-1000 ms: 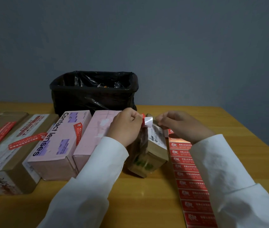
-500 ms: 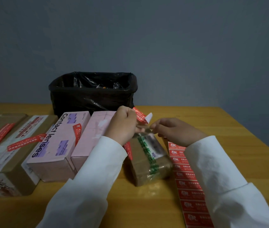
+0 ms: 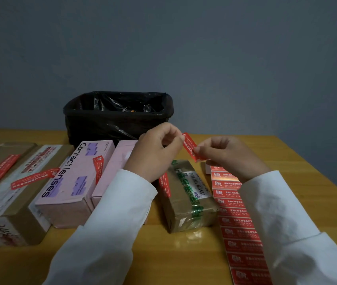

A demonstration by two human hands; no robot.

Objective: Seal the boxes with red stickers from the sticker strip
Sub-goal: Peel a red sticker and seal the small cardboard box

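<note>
Above the tabletop's middle, left hand [image 3: 153,153] and right hand [image 3: 225,155] pinch one red sticker [image 3: 189,146] taut over the brown box [image 3: 186,194]; next, press it across the box's seam.

A packing desk (home or office, unclear): parcels [image 3: 186,194] on wooden table [image 3: 299,161].

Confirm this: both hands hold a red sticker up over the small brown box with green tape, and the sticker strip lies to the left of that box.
Wrong side. The head view shows the sticker strip lying to the right of the small brown box. The rest holds: left hand and right hand pinch the red sticker above it.
</note>
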